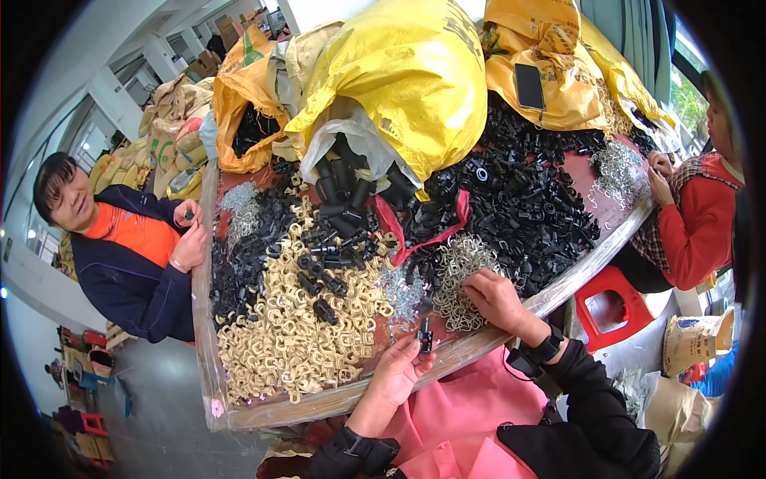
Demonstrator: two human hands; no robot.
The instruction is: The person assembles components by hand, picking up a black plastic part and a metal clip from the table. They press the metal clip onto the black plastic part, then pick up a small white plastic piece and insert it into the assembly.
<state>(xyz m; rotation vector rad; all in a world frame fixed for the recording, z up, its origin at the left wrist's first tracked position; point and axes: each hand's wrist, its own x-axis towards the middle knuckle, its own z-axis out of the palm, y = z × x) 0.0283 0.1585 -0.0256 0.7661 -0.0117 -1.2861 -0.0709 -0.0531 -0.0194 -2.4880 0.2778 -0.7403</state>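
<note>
Plastic part (425, 336), black, is pinched upright in the grip of your left hand (397, 370), by the near edge of the surface (295, 412); your right hand (498, 300) curls over metal rings (458, 270), its hold hidden.

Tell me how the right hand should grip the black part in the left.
Pinch the black part by its upper end, probably from the right: that end sticks up clear of the left hand, which holds it lower, from the left.
</note>
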